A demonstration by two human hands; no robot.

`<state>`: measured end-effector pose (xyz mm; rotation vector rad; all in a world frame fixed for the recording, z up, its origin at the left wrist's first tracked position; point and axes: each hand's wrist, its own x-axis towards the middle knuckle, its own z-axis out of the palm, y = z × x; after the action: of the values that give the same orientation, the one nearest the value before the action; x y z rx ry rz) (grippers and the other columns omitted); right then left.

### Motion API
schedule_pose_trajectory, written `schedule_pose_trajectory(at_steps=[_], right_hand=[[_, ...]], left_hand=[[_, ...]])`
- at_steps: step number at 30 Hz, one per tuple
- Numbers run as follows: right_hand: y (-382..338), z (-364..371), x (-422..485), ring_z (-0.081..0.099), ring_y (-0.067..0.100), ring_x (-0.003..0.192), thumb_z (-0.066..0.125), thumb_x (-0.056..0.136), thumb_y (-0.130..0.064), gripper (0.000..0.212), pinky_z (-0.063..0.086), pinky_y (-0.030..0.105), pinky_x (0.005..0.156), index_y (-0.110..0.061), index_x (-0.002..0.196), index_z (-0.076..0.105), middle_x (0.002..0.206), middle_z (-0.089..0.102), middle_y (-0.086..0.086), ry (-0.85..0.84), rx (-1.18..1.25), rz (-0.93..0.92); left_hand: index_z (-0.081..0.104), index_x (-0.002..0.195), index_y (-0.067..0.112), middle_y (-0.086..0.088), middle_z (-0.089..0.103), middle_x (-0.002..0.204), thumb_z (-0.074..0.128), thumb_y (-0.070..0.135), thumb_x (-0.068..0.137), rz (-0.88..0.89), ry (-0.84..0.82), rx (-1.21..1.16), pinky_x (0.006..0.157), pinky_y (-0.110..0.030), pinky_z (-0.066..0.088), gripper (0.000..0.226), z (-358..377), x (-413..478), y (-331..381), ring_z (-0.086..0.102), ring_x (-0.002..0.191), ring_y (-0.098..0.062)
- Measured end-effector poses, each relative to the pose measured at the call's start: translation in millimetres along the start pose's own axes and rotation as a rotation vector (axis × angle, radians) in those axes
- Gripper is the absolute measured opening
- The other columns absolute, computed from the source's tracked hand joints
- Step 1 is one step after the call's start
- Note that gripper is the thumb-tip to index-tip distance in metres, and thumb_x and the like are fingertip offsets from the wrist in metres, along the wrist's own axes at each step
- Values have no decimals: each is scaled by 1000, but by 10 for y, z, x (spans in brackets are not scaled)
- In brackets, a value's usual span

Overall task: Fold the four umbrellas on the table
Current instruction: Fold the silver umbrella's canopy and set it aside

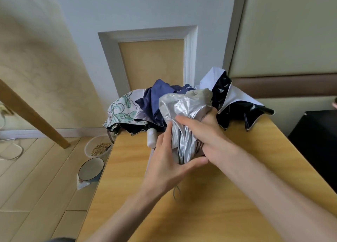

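The silver umbrella (184, 106) is held over the desk (127, 168), its long axis running from the left hand (164, 167) up and away toward the far pile (155, 99). The left hand cups the near, lower end — thumb under, fingers (165, 141) up its left side. The right hand (211, 132) grips the middle from the right. Loose canopy bulges beyond both — the gathering twist likely falls to the right.

On the pale wood floor (36, 168) at left stand a clear tub (88, 148) of brownish grain and, nearer, a white bowl (91, 169) with a dark rim. A slanted wooden beam (32, 114) crosses far left, a white cable (14, 150) beside its foot. A black box-shaped object (317, 141) sits at right
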<state>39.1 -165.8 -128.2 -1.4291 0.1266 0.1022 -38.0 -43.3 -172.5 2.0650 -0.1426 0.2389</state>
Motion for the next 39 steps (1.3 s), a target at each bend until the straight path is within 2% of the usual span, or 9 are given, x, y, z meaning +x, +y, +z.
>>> schedule_pose_trajectory(at_steps=[6, 12, 16, 19, 23, 26, 30, 36, 39], right_hand=[[-209, -124, -153, 78, 26, 105, 88, 84, -29, 52, 60, 53, 97, -28, 131, 65, 115, 80, 3, -320, 42, 66], [-379, -383, -122, 62, 6, 130, 88, 85, -22, 82, 55, 28, 101, -39, 153, 48, 140, 66, -11, -651, -373, -215], [-340, -379, -84, 71, 9, 83, 82, 91, -15, 52, 51, 19, 65, -38, 135, 65, 111, 78, -9, -450, -423, -271], [-342, -416, -32, 58, 6, 63, 70, 99, -7, 31, 47, 13, 61, -31, 116, 78, 84, 75, -8, -226, -385, -298], [-424, -509, -36, 54, 8, 63, 55, 105, -6, 37, 48, 19, 69, -33, 115, 78, 77, 63, -7, -140, -455, -353], [-420, -424, -86, 69, 2, 95, 68, 102, -29, 31, 55, 22, 95, -34, 132, 69, 112, 71, -13, -205, -556, -354], [-234, -200, -114, 66, 3, 123, 81, 70, -78, 88, 51, 42, 111, -48, 147, 51, 137, 65, -18, -350, -382, -181], [-39, -60, -105, 79, 15, 94, 95, 70, -43, 76, 65, 39, 73, -30, 137, 59, 110, 80, -5, -150, -103, -106], [42, -91, -63, 78, 11, 95, 97, 73, -24, 70, 64, 34, 77, -30, 132, 61, 111, 78, -5, 23, -63, -130]], left_hand=[[39, 152, 28, -1, 74, 114, 87, -3, 81, -182, 6, -458, 72, -32, 64, 91, -118, 60, -68, 77, 89, -17], [46, 146, 4, -11, 66, 94, 100, 39, 65, -284, -26, -795, 57, -30, 57, 104, -424, 169, -127, 62, 70, -21], [48, 147, 9, -10, 65, 99, 99, 68, 40, -297, -17, -845, 54, -26, 56, 133, -529, 222, -139, 64, 70, -15], [54, 141, 9, -8, 73, 96, 102, 62, 39, -324, -29, -891, 54, -26, 57, 125, -566, 253, -152, 68, 71, -17], [61, 135, 6, -15, 71, 106, 100, 47, 60, -304, -50, -991, 58, -26, 58, 94, -610, 269, -145, 74, 81, -24], [66, 129, 8, -12, 72, 109, 74, 41, 83, -346, -57, -1003, 60, -24, 59, 57, -609, 254, -88, 74, 88, -23], [61, 135, 5, -10, 70, 105, 64, 37, 94, -309, -110, -899, 58, -24, 56, 52, -541, 225, -43, 69, 82, -18], [63, 117, 0, -10, 69, 87, 69, 35, 97, -208, -265, -577, 58, -29, 55, 41, -328, 109, -5, 64, 75, -25], [63, 110, -2, -13, 65, 81, 78, 28, 91, -141, -308, -438, 60, -31, 56, 39, -284, 101, 10, 62, 73, -28]])
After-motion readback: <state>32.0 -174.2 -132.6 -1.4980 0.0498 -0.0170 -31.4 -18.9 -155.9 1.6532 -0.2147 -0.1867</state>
